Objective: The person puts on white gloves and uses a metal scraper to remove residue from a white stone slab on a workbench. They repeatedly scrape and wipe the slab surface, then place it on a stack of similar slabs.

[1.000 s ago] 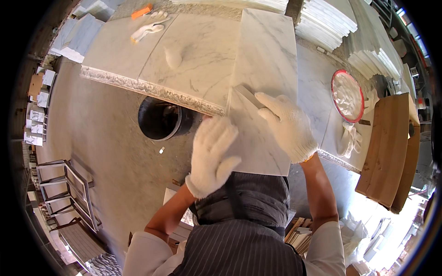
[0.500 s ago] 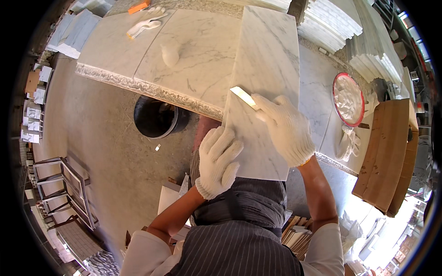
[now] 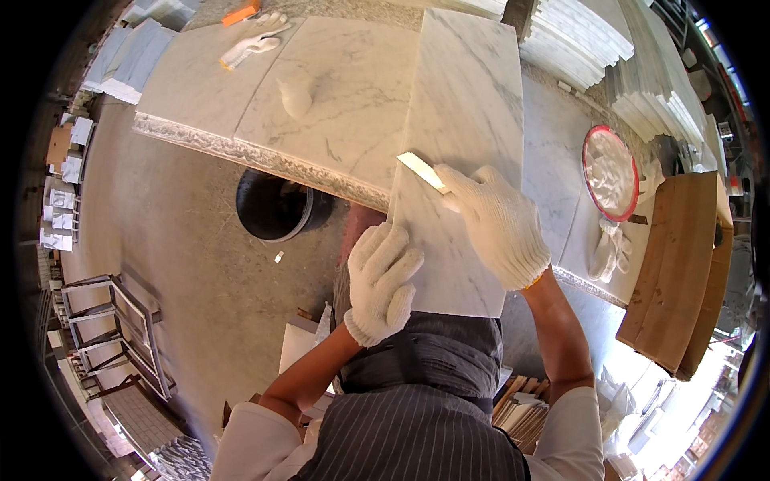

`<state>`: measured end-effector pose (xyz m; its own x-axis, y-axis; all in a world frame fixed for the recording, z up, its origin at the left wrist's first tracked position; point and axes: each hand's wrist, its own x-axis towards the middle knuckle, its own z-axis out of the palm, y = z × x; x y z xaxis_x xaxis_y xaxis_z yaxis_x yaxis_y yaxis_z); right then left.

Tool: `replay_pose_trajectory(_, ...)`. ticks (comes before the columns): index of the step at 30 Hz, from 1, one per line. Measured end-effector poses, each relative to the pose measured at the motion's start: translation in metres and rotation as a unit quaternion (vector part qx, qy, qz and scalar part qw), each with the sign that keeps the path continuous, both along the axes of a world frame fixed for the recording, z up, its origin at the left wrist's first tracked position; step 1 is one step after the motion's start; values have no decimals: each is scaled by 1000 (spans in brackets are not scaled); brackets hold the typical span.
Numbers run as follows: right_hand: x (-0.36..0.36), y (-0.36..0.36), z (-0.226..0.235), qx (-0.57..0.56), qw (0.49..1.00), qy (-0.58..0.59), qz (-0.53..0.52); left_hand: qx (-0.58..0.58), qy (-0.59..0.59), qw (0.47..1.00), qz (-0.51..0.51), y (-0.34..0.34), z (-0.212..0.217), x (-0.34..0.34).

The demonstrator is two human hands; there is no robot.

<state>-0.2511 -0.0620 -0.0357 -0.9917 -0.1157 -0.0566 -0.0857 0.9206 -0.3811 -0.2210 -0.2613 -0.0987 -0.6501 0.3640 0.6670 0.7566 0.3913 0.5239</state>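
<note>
A long grey-veined marble slab (image 3: 465, 96) lies across the stone worktop, its near end close to my body. My right hand (image 3: 497, 224), in a white knitted glove, is closed around a flat, shiny scraper blade (image 3: 423, 171). The blade rests against the slab near its left edge, tilted toward the far left. My left hand (image 3: 378, 280), gloved the same way, lies at the slab's near left edge with its fingers stretched out and holds nothing. What the fingertips of my right hand do beneath the glove is partly hidden.
Left of the slab, the marble worktop (image 3: 345, 80) bears a loose glove (image 3: 253, 50) and an orange block (image 3: 241, 12). At right are a red-rimmed basin (image 3: 609, 172), another glove (image 3: 611, 250) and a cardboard box (image 3: 670, 264). A black bucket (image 3: 277, 208) stands on the floor.
The blade in my right hand has shifted very slightly left along the slab. My left hand stays at the slab's edge.
</note>
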Motion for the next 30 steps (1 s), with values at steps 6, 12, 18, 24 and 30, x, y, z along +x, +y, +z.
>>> replay_pose_trajectory(6,-3,-3,-3,7,1000,6,-5,-8,-19,1000,-13,0,3,-1)
replay_pose_trajectory(12,-2,-4,-1,8,1000,-1,4,6,10,1000,-2,-2,-8,1)
replay_pose_trajectory(18,-2,-2,0,11,1000,-7,12,-4,-17,1000,-11,-5,-9,4)
replay_pose_trajectory(24,0,-1,4,-17,999,-21,22,-2,-5,1000,1,-5,-13,6)
replay_pose_trajectory(30,6,1,-4,-6,998,42,43,-3,5,1000,4,-2,-13,6)
